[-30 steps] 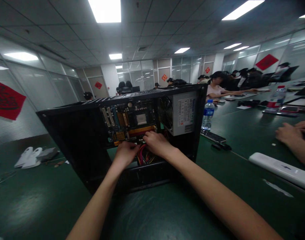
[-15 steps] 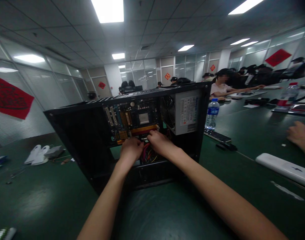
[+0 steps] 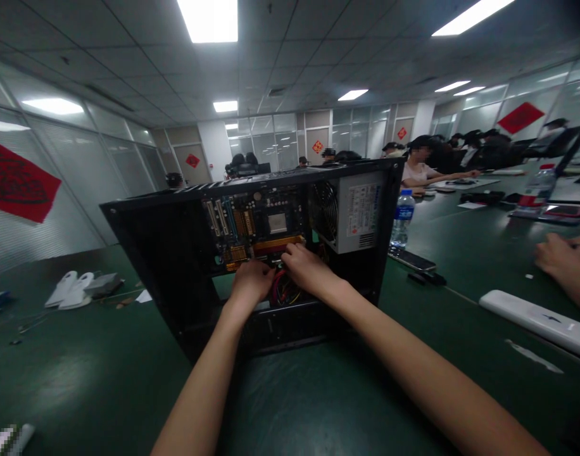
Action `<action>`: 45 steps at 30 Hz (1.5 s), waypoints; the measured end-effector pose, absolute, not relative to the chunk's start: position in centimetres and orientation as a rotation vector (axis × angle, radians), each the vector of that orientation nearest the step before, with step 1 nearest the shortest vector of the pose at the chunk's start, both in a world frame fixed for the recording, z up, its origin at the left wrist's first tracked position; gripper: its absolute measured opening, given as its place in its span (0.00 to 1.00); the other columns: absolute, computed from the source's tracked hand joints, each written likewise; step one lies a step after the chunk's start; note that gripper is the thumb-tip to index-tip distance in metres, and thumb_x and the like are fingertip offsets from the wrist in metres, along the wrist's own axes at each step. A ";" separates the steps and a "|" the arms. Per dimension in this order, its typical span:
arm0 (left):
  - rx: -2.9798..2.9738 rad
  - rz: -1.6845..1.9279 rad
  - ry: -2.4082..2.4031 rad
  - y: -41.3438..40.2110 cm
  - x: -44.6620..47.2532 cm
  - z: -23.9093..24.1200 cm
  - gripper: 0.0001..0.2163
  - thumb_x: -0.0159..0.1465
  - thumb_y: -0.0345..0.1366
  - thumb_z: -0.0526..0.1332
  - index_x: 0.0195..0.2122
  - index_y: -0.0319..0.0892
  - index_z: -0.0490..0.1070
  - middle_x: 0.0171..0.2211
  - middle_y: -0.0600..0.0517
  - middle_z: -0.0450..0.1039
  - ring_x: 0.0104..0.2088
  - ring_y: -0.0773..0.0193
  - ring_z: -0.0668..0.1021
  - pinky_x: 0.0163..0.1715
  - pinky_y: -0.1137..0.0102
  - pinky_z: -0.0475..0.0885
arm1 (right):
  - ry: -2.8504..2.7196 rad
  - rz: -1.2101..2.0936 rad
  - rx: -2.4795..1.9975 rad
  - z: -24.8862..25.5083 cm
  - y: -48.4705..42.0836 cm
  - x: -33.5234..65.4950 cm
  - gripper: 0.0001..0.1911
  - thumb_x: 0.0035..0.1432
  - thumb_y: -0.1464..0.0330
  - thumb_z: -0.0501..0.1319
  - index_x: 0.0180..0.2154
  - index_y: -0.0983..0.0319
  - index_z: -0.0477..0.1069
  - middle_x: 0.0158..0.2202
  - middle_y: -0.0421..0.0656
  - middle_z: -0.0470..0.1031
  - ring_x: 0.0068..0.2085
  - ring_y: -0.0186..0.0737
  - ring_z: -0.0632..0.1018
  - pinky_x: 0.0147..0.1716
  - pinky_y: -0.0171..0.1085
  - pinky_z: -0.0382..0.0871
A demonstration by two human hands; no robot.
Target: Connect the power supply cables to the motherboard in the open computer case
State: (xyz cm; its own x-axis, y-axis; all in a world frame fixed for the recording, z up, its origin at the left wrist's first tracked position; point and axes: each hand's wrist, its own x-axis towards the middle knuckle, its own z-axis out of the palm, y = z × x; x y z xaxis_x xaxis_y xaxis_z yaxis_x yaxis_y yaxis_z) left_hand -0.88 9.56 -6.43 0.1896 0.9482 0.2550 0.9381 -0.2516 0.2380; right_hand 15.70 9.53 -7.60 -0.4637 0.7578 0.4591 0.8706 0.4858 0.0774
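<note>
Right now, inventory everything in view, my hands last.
Table: one, green, foreground.
Computer case: one, black, on table.
Motherboard: one, dark, inside case.
Power supply: one, silver, upper right in case.
Cables: several, mixed colours, below motherboard.
Blue-capped bottle: one, clear, right of case.
Red-capped bottle: one, clear, farther right.
Phone: one, dark, beside blue-capped bottle.
Long object: one, white, table's right side.
Flat pieces: two, white, left of case.
Signs: five, red, around the room.
Ceiling lights: several, white, overhead.
Other people: several, mostly dark-capped, background.
Co-worker's hands: two, bare, right edge.
Anything else: small or unclear.
Left hand: one, bare, at motherboard's lower edge.
Right hand: one, bare, beside it.
</note>
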 end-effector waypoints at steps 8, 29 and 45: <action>2.372 0.574 1.942 9.9 -0.5 -5.9 0.14 0.65 0.38 0.58 0.37 0.37 0.82 0.38 0.37 0.81 0.41 0.49 0.81 0.42 0.64 0.71 | -2.326 -0.465 -1.416 -7.6 9.6 15.8 0.08 0.59 0.76 0.57 0.41 0.66 0.72 0.44 0.50 0.72 0.48 0.48 0.72 0.45 0.40 0.66; 2.309 0.732 1.714 10.6 -1.7 -7.6 0.13 0.65 0.37 0.57 0.40 0.41 0.83 0.41 0.42 0.82 0.44 0.54 0.81 0.43 0.68 0.70 | -2.329 -0.249 -1.395 -7.9 10.6 15.4 0.08 0.59 0.75 0.60 0.42 0.66 0.68 0.47 0.49 0.70 0.45 0.41 0.75 0.41 0.35 0.66; 2.291 0.715 1.751 10.4 -1.6 -7.7 0.13 0.64 0.40 0.57 0.39 0.46 0.82 0.42 0.45 0.82 0.46 0.53 0.81 0.44 0.67 0.70 | -2.450 -0.314 -1.388 -7.0 10.2 15.2 0.13 0.59 0.75 0.61 0.47 0.68 0.67 0.50 0.52 0.68 0.50 0.45 0.73 0.48 0.38 0.67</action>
